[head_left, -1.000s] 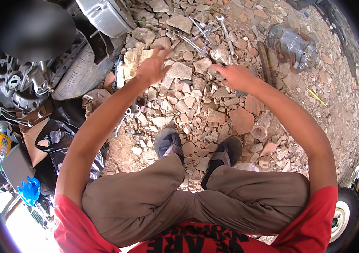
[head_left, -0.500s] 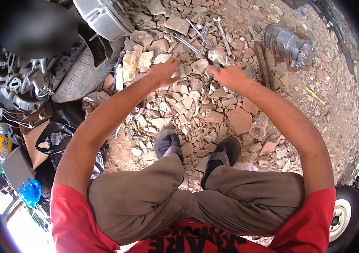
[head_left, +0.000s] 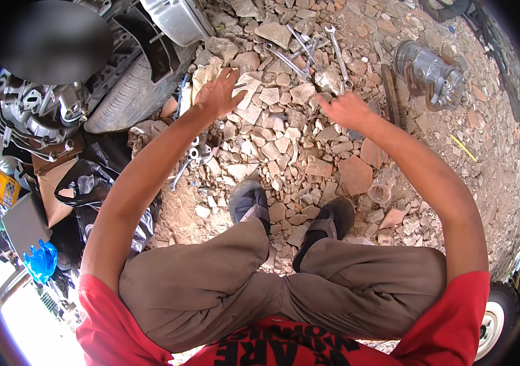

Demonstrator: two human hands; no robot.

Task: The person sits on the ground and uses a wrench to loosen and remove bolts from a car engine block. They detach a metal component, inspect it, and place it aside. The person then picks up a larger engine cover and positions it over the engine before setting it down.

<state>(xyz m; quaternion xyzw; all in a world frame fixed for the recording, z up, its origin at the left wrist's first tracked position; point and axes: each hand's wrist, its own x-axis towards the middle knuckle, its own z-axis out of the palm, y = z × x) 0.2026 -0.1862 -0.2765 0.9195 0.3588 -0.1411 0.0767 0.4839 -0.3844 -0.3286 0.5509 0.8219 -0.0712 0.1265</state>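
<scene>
Over rubble (head_left: 272, 149) short of the far wrenches (head_left: 339, 58), in what seems a reaching step, the left hand (head_left: 214, 97) spreads its fingers, whether the right hand (head_left: 346, 110) pinches anything I cannot tell, and grasping a wrench would need a longer stretch.

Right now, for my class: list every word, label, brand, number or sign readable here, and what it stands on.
Red shirt: large black lettering, creased and cut by the lower edge; I won't copy its wording.
Wrenches: any markings are too small to read.
No other readable text shows.
</scene>
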